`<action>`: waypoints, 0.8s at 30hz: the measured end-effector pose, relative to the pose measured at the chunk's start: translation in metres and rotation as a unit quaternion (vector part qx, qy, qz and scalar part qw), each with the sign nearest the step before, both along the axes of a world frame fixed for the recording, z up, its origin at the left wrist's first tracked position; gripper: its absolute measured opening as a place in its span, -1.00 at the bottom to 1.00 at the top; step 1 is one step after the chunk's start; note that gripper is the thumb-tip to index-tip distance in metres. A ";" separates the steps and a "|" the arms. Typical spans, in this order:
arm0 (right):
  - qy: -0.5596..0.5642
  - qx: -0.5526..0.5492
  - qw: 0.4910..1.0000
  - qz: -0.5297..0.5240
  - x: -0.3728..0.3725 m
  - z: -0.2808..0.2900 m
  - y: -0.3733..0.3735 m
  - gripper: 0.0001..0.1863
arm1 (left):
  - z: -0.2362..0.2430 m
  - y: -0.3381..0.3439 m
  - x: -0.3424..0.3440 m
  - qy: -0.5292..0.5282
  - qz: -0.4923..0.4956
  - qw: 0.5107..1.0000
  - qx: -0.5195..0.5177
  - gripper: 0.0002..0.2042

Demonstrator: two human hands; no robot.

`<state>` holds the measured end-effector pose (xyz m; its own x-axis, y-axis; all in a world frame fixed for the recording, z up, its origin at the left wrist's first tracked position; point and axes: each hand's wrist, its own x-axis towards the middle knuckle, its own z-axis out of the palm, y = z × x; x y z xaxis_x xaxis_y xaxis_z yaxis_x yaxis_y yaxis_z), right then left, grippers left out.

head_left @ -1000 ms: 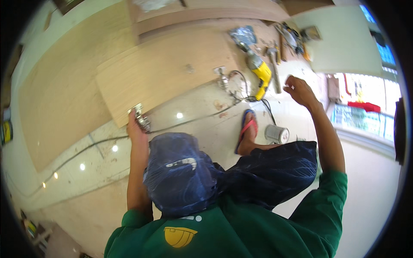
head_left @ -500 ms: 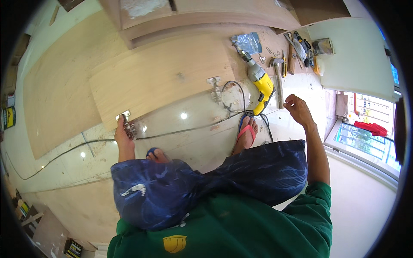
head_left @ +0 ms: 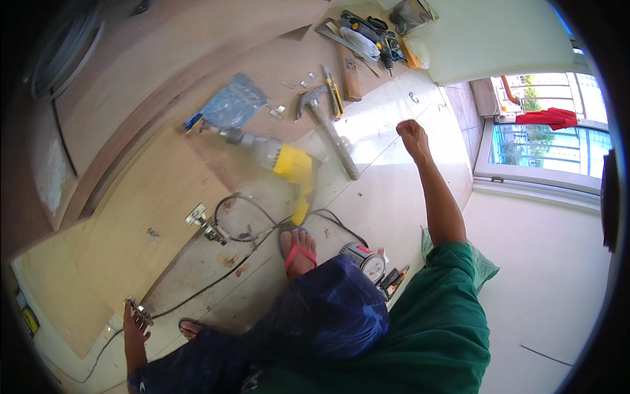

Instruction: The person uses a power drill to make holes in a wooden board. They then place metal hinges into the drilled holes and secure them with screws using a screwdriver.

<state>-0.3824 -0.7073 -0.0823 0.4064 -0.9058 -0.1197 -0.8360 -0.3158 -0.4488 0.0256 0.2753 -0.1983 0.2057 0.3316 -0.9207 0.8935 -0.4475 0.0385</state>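
Note:
At the lower left, my left hand (head_left: pixel 136 330) has its fingers closed about a metal cabinet hinge (head_left: pixel 140 311) at the edge of a plywood board (head_left: pixel 147 207). A second hinge (head_left: pixel 205 222) sits on the same edge, nearer the middle. My right hand (head_left: pixel 413 138) is raised over the tiled floor on the right, fingers curled into a fist; whatever it may hold is hidden. Left of it lie a claw hammer (head_left: pixel 333 140) and a yellow utility knife (head_left: pixel 333 92). A yellow corded drill (head_left: pixel 292 164), somewhat blurred, rests between the board and the hammer.
A blue plastic bag (head_left: pixel 235 102) and small metal pieces lie beyond the drill. More tools (head_left: pixel 367 41) are heaped at the back. The black cord (head_left: pixel 216 282) crosses the floor by my sandalled foot (head_left: pixel 300 253). A round-dialled device (head_left: pixel 367 262) stands by my knee.
The view has swung to the right, bringing the round-dialled device into sight. My right hand has moved forward, its fingers now in a fist. My left hand stays at the hinge.

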 end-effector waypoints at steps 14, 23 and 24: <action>0.006 -0.216 0.976 -0.026 0.096 -0.121 -0.210 -0.44 | 0.044 -0.040 0.016 -0.056 -0.079 0.989 0.108 -0.11; 0.046 -0.058 0.992 -0.098 0.132 -0.149 -0.292 0.10 | 0.031 -0.027 -0.001 -0.080 -0.032 0.993 0.074 -0.16; 0.028 -0.039 0.992 -0.118 0.135 -0.148 -0.297 0.08 | 0.032 -0.028 0.000 -0.073 -0.032 0.995 0.061 -0.16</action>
